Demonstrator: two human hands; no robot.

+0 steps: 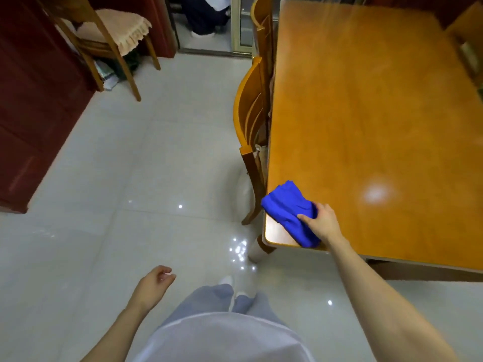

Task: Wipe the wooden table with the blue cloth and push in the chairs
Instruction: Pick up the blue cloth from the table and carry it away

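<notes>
The wooden table (366,113) fills the right half of the view. A bunched blue cloth (287,207) lies on its near left corner. My right hand (322,222) grips the cloth from the right, thumb on top of it. My left hand (154,283) hangs over the floor at the lower left, fingers loosely curled and holding nothing. Two wooden chairs stand along the table's left side, the near chair (251,118) and the far chair (261,24), both tucked close to the edge.
A third wooden chair (112,35) with a beige seat cover stands at the back left beside dark red furniture (31,100). A chair (467,43) shows at the table's far right. Glossy pale floor tiles (130,178) spread left. A person's legs show in the doorway (203,17).
</notes>
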